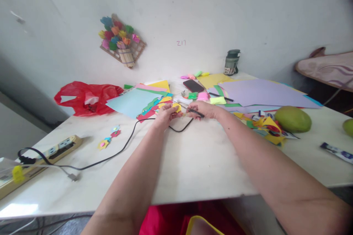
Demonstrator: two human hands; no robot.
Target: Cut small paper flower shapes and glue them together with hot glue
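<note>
Working on small yellow paper point(177, 107) above a pale table point(193, 169), with scissors point(198, 113) in the right hand point(205, 109) and the paper in the left hand point(166, 114). Apparently partway through cutting, judging by the nearness of blades to paper; impossible to tell how much of the edge is trimmed. Seemingly complete to the left, in a short cluster: paper flowers point(103, 144) in yellow, blue and red, some with round coloured centres. Seemingly left to do: shaping the yellow paper and, to match the flowers, adding a centre. Stocked for more, with a light blue sheet point(129, 102) and a purple sheet point(256, 91) lying flat, and soft packets point(203, 96) in pink, green and yellow beyond the right hand. Littered at right with scraps point(271, 126) beside a green fruit point(292, 119).

Held at the bent fingertips of the left hand, pinched rather than released, on the side facing the scissors. Closed around the dark handles with the right fingers, pointing the blades leftward, near the paper; too blurred to tell whether touching it.
</note>
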